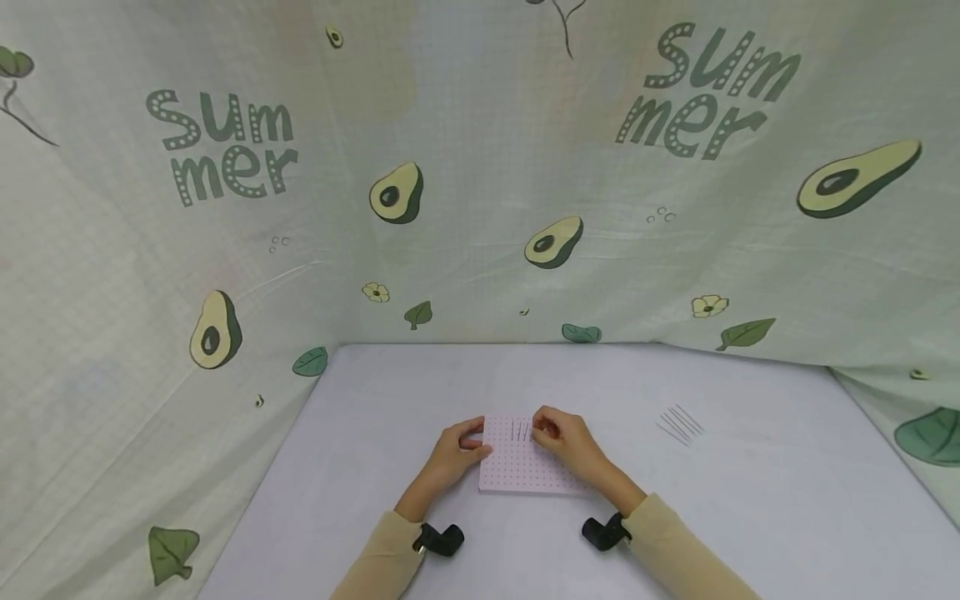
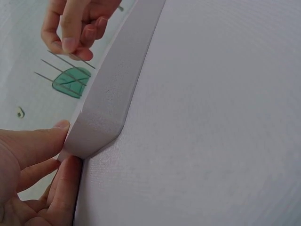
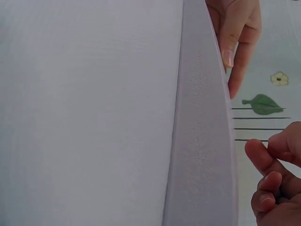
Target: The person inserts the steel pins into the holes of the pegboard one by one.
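Note:
A pink board dotted with small holes lies flat on the table. My left hand grips its left edge, thumb on the top face and fingers against the side. Three thin metal needles stand upright in a row near the board's far edge. Just right of them, my right hand pinches a fourth needle between thumb and index finger. That needle's lower end meets the board's top in the right wrist view, beside the standing ones. Its upper end is hidden by the fingertips.
Several loose needles lie side by side on the white table, right of the board. A printed curtain with avocados hangs behind and along the sides. Black wrist cameras are strapped to both wrists.

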`<state>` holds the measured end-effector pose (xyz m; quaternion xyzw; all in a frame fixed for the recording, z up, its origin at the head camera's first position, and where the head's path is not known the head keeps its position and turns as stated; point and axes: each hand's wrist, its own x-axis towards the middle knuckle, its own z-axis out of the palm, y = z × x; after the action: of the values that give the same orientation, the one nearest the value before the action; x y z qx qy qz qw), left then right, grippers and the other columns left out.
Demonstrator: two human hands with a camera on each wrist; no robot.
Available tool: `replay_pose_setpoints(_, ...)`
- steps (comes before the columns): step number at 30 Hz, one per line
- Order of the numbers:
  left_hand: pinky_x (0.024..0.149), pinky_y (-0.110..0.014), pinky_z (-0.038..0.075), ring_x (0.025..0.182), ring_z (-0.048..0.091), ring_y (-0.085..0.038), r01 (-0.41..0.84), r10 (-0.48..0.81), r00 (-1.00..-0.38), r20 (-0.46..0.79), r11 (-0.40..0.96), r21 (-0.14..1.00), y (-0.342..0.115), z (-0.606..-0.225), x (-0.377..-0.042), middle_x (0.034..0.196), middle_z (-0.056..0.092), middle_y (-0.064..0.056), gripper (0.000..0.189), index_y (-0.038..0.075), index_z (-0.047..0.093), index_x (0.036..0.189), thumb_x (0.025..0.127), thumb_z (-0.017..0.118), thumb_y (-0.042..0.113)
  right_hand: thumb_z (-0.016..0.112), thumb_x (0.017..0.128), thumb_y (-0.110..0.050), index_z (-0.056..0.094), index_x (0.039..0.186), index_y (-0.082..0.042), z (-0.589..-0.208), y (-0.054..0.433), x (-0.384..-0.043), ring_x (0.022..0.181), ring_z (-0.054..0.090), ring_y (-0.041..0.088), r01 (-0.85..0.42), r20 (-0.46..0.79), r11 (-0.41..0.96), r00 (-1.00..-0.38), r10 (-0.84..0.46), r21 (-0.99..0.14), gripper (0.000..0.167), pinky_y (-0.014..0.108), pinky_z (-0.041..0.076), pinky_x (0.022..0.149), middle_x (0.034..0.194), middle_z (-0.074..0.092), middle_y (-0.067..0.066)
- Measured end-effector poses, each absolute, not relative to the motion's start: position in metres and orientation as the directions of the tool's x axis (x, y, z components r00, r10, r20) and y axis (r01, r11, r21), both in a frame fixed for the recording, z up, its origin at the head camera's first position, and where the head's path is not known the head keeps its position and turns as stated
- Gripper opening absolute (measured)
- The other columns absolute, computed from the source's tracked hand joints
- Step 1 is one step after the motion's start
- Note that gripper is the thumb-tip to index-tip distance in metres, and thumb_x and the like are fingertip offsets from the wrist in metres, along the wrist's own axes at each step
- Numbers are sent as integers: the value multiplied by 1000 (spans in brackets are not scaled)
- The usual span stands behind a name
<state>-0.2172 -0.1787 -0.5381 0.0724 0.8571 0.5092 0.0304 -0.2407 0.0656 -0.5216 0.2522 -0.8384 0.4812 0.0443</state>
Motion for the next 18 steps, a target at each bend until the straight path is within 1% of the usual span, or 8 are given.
replay_pose_setpoints(5, 80, -27, 51, 101, 62, -23, 96, 157, -987, 24, 469, 878, -179, -537, -217, 130, 60, -18, 56, -3, 52, 141, 91, 74, 11, 70, 91, -3, 66, 92, -11, -523, 66, -240, 70, 47, 8, -468, 317, 415, -868, -383, -781, 8, 23, 41, 62, 76, 54, -8)
replay_pose_setpoints(9, 80, -28, 51, 102, 62, -23, 96, 158, -987, 23, 467, 879, -178, -536, -217, 130, 59, -18, 56, -3, 52, 141, 91, 73, 9, 70, 93, -6, 66, 93, -8, -523, 67, -241, 70, 48, 9, -459, 305, 403, -868, -391, -791, 4, 23, 42, 63, 77, 55, -7)
replay_pose_setpoints(13, 80, -27, 52, 100, 62, -21, 98, 160, -987, 23, 480, 872, -178, -536, -217, 130, 59, -18, 56, -3, 51, 141, 91, 73, 8, 71, 93, -9, 66, 93, -4, -524, 72, -241, 71, 49, 10, -444, 285, 391, -871, -400, -807, 7, 23, 43, 63, 78, 57, -6)
replay_pose_setpoints(18, 80, -28, 52, 100, 62, -20, 91, 154, -988, 17, 487, 868, -178, -537, -217, 130, 60, -17, 56, -2, 52, 142, 91, 73, 9, 71, 93, -11, 67, 95, -5, -525, 81, -242, 71, 50, 10, -438, 281, 382, -871, -402, -814, 7, 23, 44, 63, 79, 59, -5)
